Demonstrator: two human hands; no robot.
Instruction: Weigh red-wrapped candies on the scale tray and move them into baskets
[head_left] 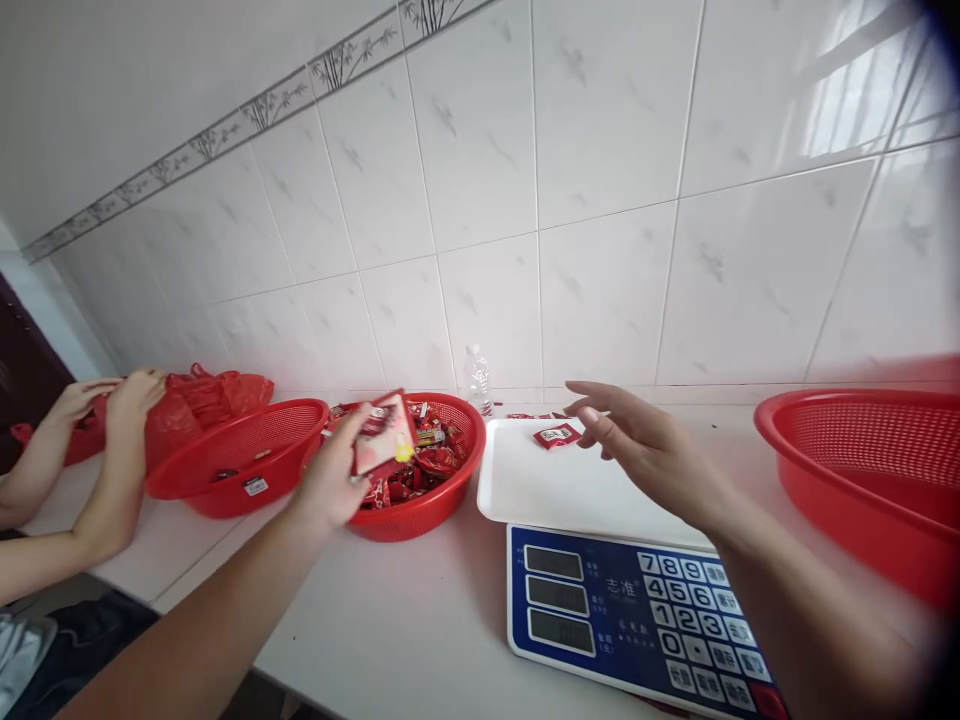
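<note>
My left hand (336, 468) grips a red and cream packet (386, 436) over a red basket (420, 522) full of red-wrapped packets. Above the white tray (517, 490) of a blue scale (630, 620), my right hand (637, 440) is held with its fingers apart and nothing in them. One small red packet (557, 435) lies on the tray, just left of the right fingertips.
A red basket (240, 480) with a few small items stands at left, beside red plastic bags (217, 400) and another person's hands (112, 400). At right is another red basket (840, 480). A clear bottle (475, 380) stands by the tiled wall.
</note>
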